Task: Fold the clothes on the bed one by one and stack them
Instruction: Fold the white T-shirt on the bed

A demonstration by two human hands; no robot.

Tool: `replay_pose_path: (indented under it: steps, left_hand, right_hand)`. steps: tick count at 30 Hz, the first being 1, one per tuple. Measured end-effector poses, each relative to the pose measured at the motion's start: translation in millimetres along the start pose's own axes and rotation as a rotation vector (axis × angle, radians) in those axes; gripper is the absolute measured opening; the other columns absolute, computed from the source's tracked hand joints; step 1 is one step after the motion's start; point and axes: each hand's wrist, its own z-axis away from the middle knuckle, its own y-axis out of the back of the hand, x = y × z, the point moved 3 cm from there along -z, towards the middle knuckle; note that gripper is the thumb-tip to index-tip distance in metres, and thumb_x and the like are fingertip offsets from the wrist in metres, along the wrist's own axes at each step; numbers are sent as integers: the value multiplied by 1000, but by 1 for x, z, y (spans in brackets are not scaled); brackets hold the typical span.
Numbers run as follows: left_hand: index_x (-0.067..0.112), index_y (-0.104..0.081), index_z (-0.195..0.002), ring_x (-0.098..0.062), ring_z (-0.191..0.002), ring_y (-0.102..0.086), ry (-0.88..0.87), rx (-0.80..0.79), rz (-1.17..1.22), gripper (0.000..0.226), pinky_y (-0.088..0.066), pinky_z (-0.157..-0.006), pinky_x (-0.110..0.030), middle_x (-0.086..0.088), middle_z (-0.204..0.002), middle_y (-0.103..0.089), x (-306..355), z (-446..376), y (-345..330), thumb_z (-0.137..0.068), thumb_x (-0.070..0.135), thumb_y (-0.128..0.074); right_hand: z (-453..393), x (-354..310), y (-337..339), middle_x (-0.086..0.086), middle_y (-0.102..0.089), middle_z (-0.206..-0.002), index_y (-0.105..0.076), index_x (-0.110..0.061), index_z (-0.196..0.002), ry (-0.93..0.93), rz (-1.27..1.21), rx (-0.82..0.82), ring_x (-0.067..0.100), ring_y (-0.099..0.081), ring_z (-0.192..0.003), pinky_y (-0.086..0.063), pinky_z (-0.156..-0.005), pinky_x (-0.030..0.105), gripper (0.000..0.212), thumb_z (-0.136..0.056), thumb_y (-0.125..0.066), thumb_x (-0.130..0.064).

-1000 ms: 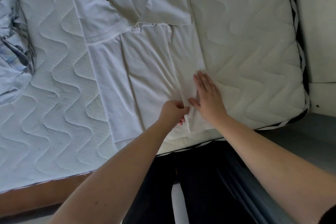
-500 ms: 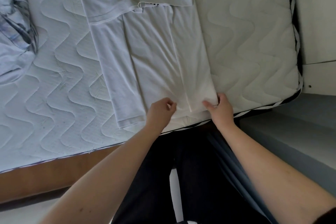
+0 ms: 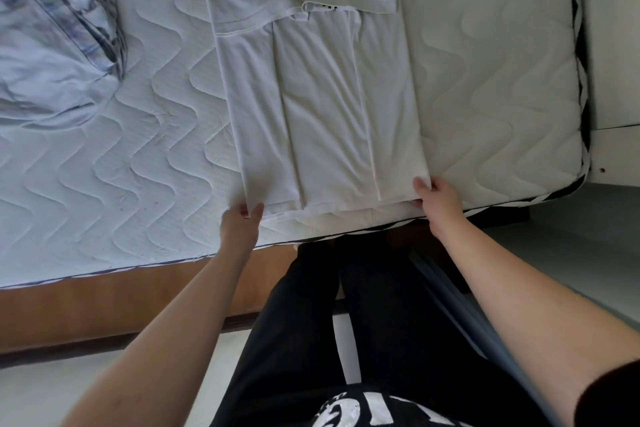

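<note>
The shirt (image 3: 322,107), flat on the mattress (image 3: 485,80), is pinched at its near hem corners by the left hand (image 3: 240,222) and, seemingly, the right hand (image 3: 438,196), so the side folds could be spilled if lifted unevenly.

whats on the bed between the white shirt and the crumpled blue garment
Nothing: in the head view only bare quilted mattress separates the white shirt from the blue garment.
</note>
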Motion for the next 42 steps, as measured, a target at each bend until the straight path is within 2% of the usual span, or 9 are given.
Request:
replay_pose_path:
  steps: [4, 10, 14, 17, 22, 26, 30, 37, 42]
  left_hand:
    - [12, -60, -89, -19, -71, -61, -13, -7, 24, 23, -37, -54, -28, -2, -76, -64, -2, 6, 3, -96, 34, -58]
    - [17, -58, -99, -13, -76, -74, 32, -8, 292, 14, -55, -70, -29, 3, -82, -74, -12, 23, 11, -95, 29, -63]
    - [29, -42, -113, -14, -71, -73, -26, 34, 424, 33, -52, -64, -24, 1, -80, -75, -5, 31, 17, -92, 21, -66]
    - [39, -59, -103, -10, -76, -66, -177, -26, 237, 24, -52, -69, -25, 9, -85, -72, 7, 28, 20, -93, 17, -59]
    - [45, -60, -115, -6, -90, -58, -274, -184, 4, 67, -43, -72, -13, 19, -115, -63, 15, 27, 26, -77, -9, -50]
    - [30, -66, -123, -17, -104, -61, -404, -38, -204, 59, -49, -93, -33, 11, -121, -67, 19, 24, 36, -81, -9, -55]
    - [27, -73, -109, -25, -98, -58, -444, 153, -229, 41, -45, -86, -34, 6, -112, -71, 25, 21, 39, -81, -3, -67]
    - [2, -69, -84, -39, -104, -63, -900, 241, -434, 34, -50, -88, -49, -19, -121, -63, 60, 38, 58, -57, -19, -74]
    - [-4, -72, -99, -35, -85, -73, -1027, 148, -532, 60, -58, -78, -50, -18, -98, -74, 72, 55, 72, -45, -29, -73]
  right_hand:
    - [6, -1, 5, 11, -66, -106, -59, -13, -105, 47, 80, 21, 21, -64, -83, -56, -87, 41, 13, -97, -59, -23]
    - [20, -4, 7, 8, -61, -106, -41, -21, -107, 133, 58, 104, 16, -63, -74, -50, -57, 16, 20, -95, -55, -11]
    - [28, -3, 9, 7, -61, -99, -49, -28, -98, 253, 274, 46, 28, -62, -83, -48, -65, 27, 18, -96, -45, -10]
    - [29, -5, 7, -4, -60, -113, -56, -34, -106, 308, 367, -53, 14, -56, -101, -41, -81, 18, 36, -92, -44, -3]
    - [31, -16, 7, -6, -58, -116, -56, -22, -128, 551, 670, -113, 12, -53, -100, -41, -88, 22, 55, -86, -47, 12]
    - [32, -28, 11, 2, -72, -101, -67, -18, -116, 771, 878, 42, 21, -49, -80, -38, -77, 30, 35, -86, -66, -1]
    - [37, -41, 13, 2, -72, -84, -72, -17, -96, 924, 874, 137, 16, -46, -69, -25, -73, 24, 30, -72, -81, -1]
    - [54, -75, 11, 9, -66, -115, -66, -9, -81, 1311, 1049, 0, 31, -62, -101, -41, -87, 39, 32, -58, -85, 4]
    - [70, -90, 20, 8, -72, -86, -74, -4, -94, 1396, 1059, -76, 31, -69, -80, -56, -76, 45, 53, -47, -86, 14]
